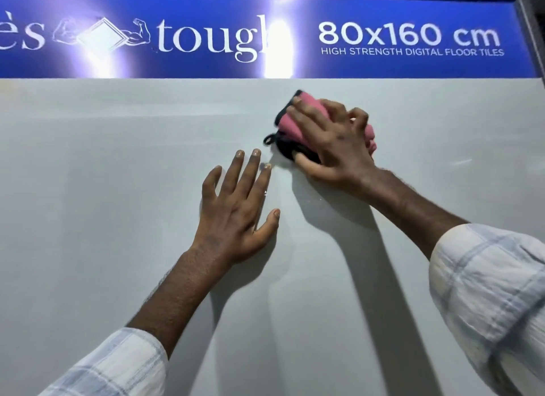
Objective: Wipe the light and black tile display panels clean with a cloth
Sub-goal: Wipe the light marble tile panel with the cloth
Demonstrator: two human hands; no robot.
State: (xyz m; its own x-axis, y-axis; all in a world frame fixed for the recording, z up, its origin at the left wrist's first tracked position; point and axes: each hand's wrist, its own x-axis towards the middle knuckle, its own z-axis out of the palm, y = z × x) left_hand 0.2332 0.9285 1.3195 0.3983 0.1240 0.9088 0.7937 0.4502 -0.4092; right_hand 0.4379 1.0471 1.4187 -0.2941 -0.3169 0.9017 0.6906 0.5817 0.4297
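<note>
cloth (290, 121), pink with a black edge, is bunched against the light panel (118, 189) at about 1 o'clock, and the right hand (333, 142) grips it with curled fingers. the left hand (236, 209) lies flat on the panel with straight spread fingers, at 7 o'clock from the cloth. a blue sign (206, 9) runs along 12 o'clock.

Your cloth (290, 121) at upper right of the frame is pink with black edging. The tile panel (118, 189) is plain pale grey; the banner (206, 15) along the top is deep blue with white lettering. Your sleeves (483, 283) are white with faint blue-grey checks.
</note>
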